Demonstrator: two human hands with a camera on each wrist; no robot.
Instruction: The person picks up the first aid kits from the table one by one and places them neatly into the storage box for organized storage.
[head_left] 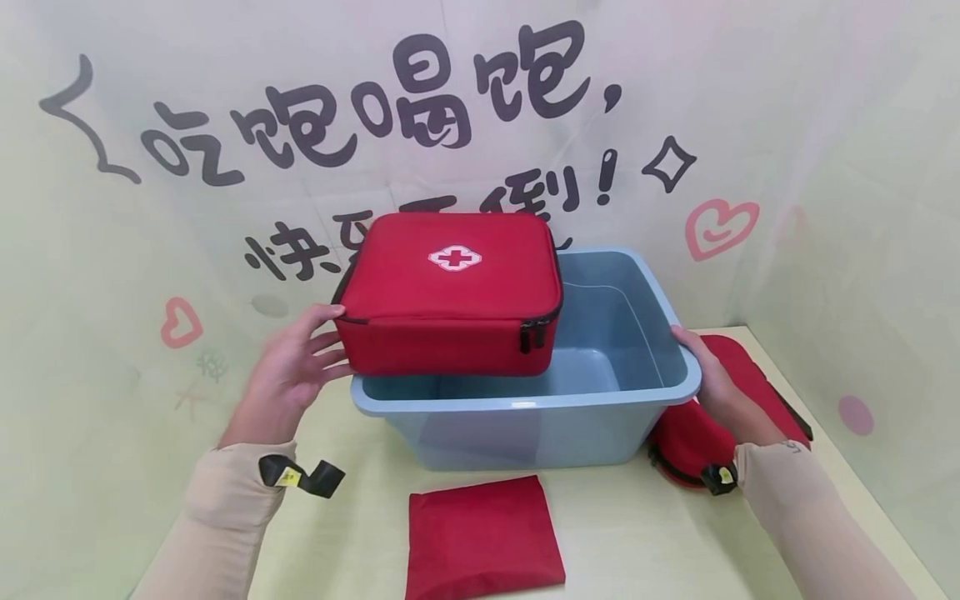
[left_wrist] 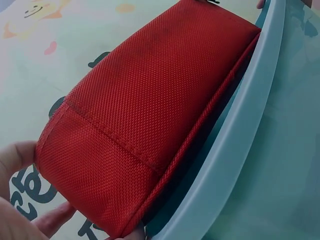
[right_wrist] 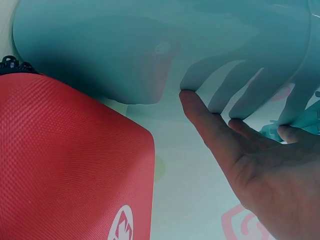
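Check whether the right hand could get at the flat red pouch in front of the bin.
Probably yes: the pouch lies uncovered on the table, nothing between it and the right hand, which only rests on the bin rim.

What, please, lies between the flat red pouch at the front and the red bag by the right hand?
Only bare table separates flat red pouch and red bag, per the head view.
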